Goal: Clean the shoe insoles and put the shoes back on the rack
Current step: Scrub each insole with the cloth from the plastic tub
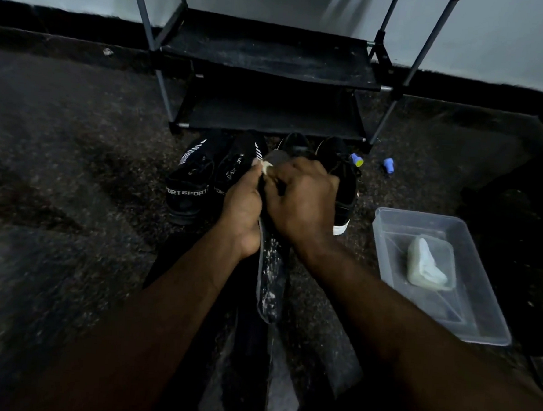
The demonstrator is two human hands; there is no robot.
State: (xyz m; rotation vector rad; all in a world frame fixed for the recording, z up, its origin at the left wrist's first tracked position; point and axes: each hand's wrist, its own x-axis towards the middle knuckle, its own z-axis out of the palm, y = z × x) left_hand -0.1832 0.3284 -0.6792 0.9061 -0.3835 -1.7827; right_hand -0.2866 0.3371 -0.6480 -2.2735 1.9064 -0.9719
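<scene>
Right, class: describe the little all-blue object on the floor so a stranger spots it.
Find the black shoe rack against the wall. Near its front right leg, two small objects lie on the dark floor. Yours is the all-blue object lying alone, not the blue-and-yellow one beside a black shoe.

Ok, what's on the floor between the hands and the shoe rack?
Four black shoes in a row, seen in the head view: the SPORT-lettered pair left, a second pair right, partly behind the right hand. The left hand grips the insole.
</scene>
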